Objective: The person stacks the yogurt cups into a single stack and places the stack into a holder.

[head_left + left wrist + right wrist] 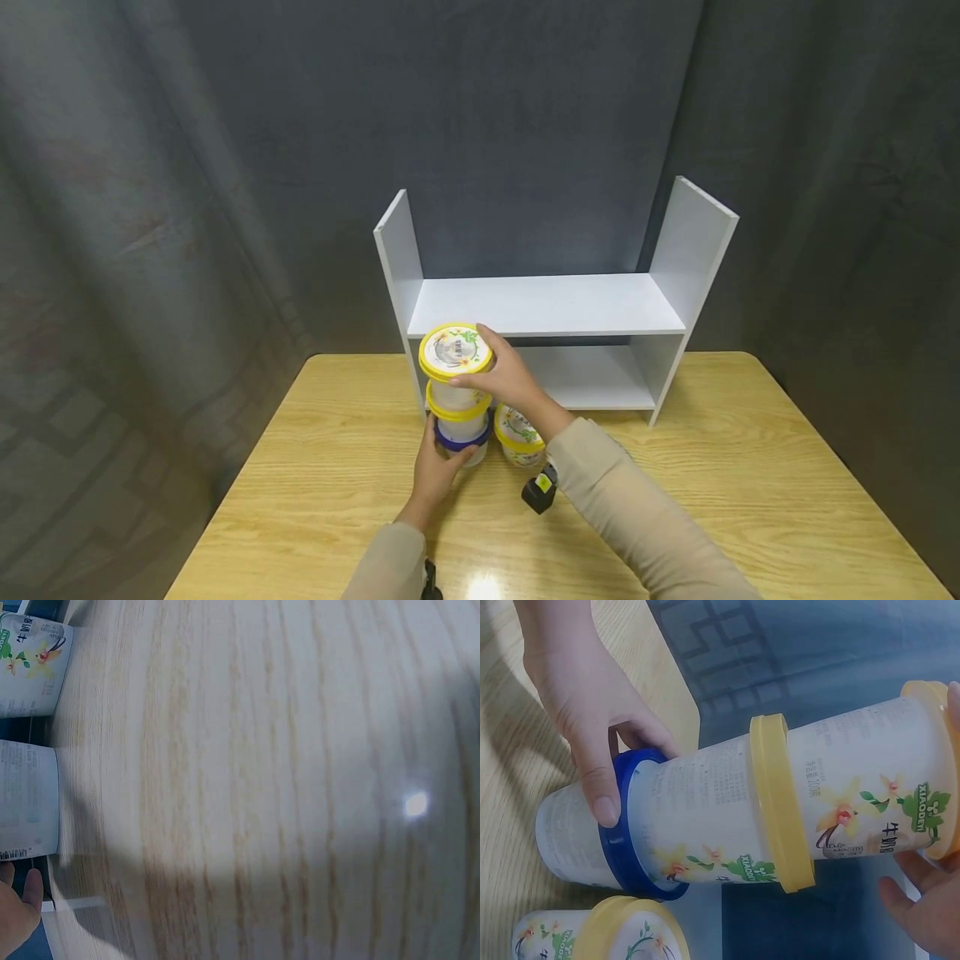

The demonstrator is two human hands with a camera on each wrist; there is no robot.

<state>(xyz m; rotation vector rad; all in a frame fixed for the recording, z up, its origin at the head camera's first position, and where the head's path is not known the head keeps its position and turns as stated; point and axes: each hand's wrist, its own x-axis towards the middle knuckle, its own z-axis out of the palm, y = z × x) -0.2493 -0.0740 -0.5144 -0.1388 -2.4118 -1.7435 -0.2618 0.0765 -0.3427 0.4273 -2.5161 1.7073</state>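
Three printed paper tubs stand in a stack on the table, left of centre in the head view. The bottom tub (570,836) has a blue lid (619,832); my left hand (435,473) grips it at that lid, thumb across the near side. On it sits the middle tub (705,814) with a yellow lid (457,412). My right hand (513,377) holds the top tub (855,780) around its yellow lid (456,350), thumb in front and fingers behind. In the right wrist view, the tubs touch end to end.
A fourth tub with a yellow lid (519,429) stands on the table just right of the stack. Behind is a white two-tier shelf (547,304) with upright side panels. Grey curtains (525,125) surround the wooden table (322,467).
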